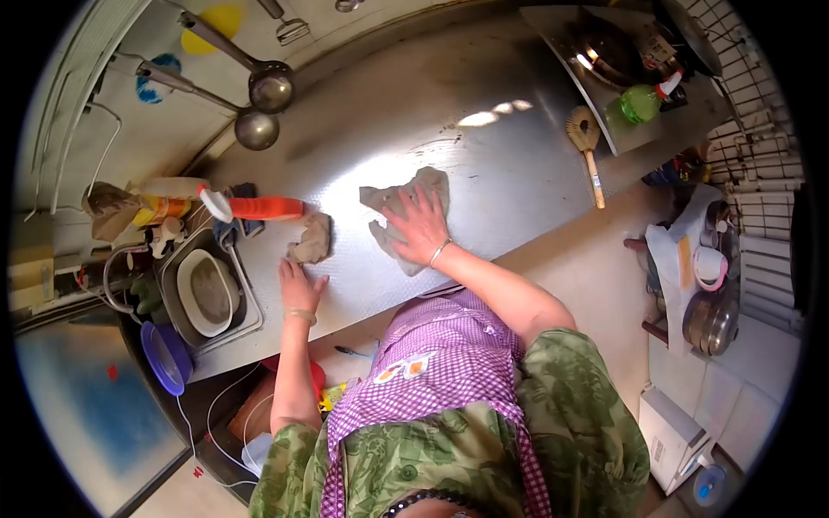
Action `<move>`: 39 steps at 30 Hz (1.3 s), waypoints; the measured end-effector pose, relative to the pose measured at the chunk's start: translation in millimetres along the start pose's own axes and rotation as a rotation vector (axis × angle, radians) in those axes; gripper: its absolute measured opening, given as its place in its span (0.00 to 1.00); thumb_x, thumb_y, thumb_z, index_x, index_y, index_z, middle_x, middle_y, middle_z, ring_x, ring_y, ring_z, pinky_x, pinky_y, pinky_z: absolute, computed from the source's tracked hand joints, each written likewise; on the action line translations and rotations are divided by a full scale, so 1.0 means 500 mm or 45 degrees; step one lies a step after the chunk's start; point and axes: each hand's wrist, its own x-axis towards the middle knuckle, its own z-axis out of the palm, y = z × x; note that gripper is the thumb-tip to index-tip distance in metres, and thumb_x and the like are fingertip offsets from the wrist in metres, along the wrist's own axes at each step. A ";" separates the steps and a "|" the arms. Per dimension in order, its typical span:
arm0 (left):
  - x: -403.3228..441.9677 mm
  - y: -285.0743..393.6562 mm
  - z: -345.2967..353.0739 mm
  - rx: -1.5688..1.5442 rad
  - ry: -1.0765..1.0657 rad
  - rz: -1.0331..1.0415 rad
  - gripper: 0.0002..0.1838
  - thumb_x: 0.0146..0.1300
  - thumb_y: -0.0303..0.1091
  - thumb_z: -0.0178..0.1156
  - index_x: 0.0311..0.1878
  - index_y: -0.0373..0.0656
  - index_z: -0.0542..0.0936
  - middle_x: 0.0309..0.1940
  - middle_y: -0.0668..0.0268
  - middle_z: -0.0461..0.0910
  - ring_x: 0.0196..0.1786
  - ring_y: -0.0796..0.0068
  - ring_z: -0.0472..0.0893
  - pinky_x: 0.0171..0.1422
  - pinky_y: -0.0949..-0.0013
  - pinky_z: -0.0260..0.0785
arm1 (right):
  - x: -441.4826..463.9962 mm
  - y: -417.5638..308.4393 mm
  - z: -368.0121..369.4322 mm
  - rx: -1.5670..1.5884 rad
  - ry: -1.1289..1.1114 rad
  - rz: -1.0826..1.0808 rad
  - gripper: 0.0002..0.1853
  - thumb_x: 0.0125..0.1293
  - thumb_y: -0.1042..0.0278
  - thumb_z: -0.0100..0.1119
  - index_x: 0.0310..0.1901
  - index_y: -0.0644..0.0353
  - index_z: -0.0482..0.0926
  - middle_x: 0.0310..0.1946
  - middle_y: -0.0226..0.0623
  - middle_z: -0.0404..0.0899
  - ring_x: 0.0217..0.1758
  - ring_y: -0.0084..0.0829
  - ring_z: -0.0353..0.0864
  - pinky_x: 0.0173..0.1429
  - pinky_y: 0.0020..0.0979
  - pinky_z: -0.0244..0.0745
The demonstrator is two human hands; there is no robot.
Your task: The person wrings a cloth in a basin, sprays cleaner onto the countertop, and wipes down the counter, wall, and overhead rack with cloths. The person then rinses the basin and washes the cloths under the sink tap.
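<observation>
My right hand [420, 226] lies flat with spread fingers on a grey-brown cloth [433, 183], pressing it against the metal countertop [345, 285]. The cloth is spread out and wrinkled around the fingers. To the left, my left hand [300, 289] rests on the countertop near its front edge, fingers stretched out. Just beyond those fingertips sits a second, crumpled cloth [314, 236]; I cannot tell whether they touch it. Behind that cloth lies a red-orange object [268, 208], next to a bottle with a red and white top [214, 203].
At left, a sink [252, 312] holds a white basin [226, 268]; a purple basin [166, 358] is beside it. Ladles [257, 129] hang at upper left. A wooden-handled brush [592, 168] lies at right, near a green spray bottle [640, 104]. Pots [711, 321] stand on a side shelf.
</observation>
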 end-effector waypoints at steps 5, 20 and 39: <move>-0.035 -0.010 0.026 -0.001 0.067 -0.019 0.49 0.57 0.53 0.70 0.70 0.24 0.61 0.71 0.33 0.60 0.74 0.38 0.60 0.79 0.54 0.54 | 0.037 0.130 -0.078 0.050 -0.335 0.282 0.17 0.55 0.66 0.63 0.49 0.49 0.84 0.52 0.38 0.81 0.62 0.45 0.74 0.68 0.47 0.64; -0.092 0.127 -0.005 0.240 -0.291 -0.269 0.73 0.42 0.71 0.71 0.77 0.28 0.45 0.74 0.30 0.49 0.73 0.26 0.56 0.76 0.41 0.54 | 0.168 0.239 -0.129 -0.146 -0.153 0.549 0.34 0.54 0.44 0.67 0.62 0.50 0.76 0.62 0.43 0.75 0.67 0.43 0.71 0.71 0.45 0.63; -0.081 0.104 0.021 0.048 -0.444 -0.289 0.85 0.27 0.64 0.81 0.75 0.23 0.35 0.74 0.25 0.37 0.78 0.26 0.40 0.82 0.47 0.43 | 0.482 0.822 -0.141 -0.402 0.455 0.960 0.33 0.64 0.48 0.60 0.69 0.51 0.70 0.56 0.52 0.79 0.59 0.49 0.80 0.62 0.45 0.73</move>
